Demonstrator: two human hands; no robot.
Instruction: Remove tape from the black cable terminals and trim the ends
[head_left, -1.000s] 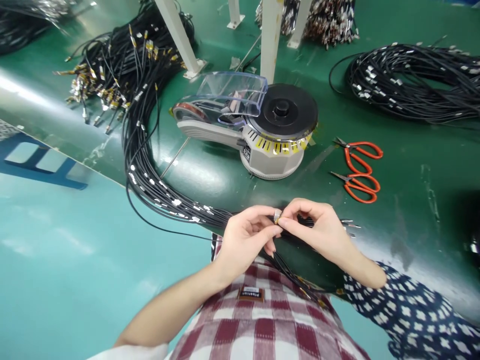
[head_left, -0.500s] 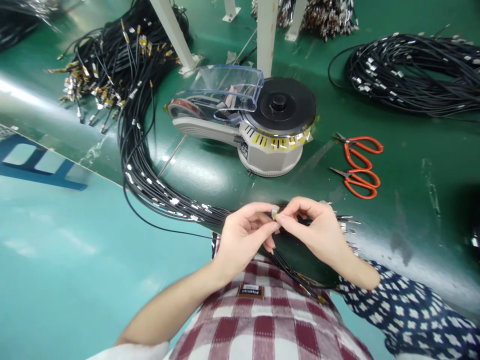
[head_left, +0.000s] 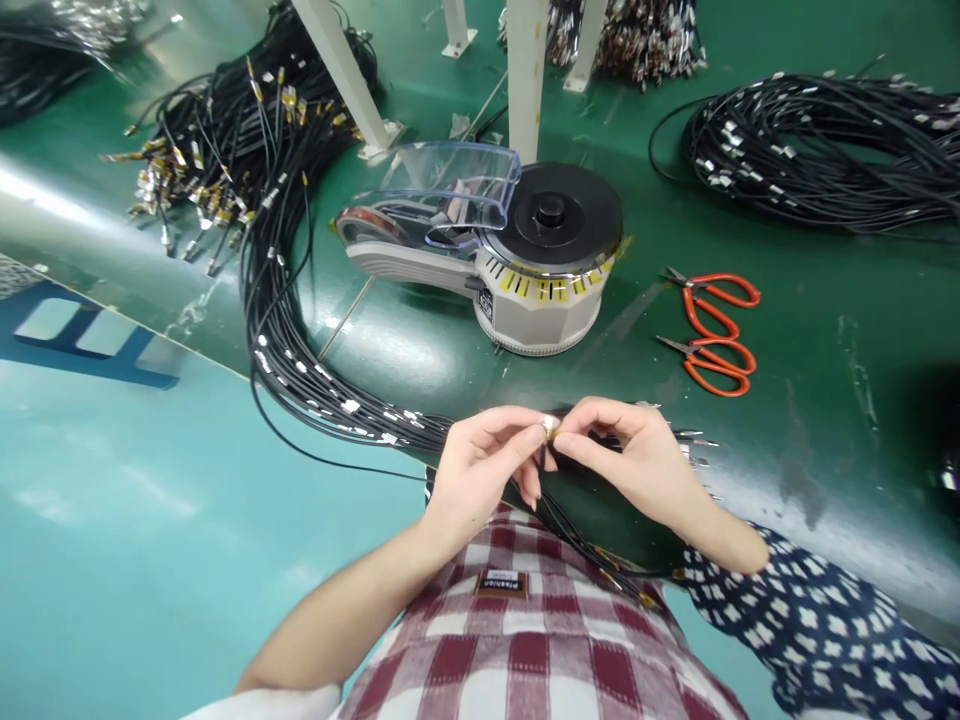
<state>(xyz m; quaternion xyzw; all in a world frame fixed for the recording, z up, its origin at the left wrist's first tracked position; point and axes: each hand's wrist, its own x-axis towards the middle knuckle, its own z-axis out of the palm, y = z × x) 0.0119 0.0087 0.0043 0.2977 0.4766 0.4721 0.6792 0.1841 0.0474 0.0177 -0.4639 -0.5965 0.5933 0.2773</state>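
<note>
Close to my body at the table edge, my left hand (head_left: 484, 465) pinches the end of a black cable (head_left: 543, 458) between thumb and forefinger. That end has a small silvery and yellowish connector (head_left: 548, 426). From the right, the thumb and forefinger of my right hand (head_left: 630, 455) are closed on a small piece of yellow tape (head_left: 555, 434) at the connector; the fingers partly hide it. Behind and below my hands runs a bundle of black cables (head_left: 367, 410) with white labels, its metal tips showing right of my right hand.
A grey tape dispenser (head_left: 540, 315) with a black round top and strips of yellow tape stands ahead. Two red-handled scissors (head_left: 720, 365) lie right of it. A coil of black cables (head_left: 810, 150) sits at back right, beyond white metal posts (head_left: 527, 90).
My left thumb and fingers have shifted slightly on the connector, and more of the cable hanging below it shows. The view has moved a little; both hands stay together in the same place.
</note>
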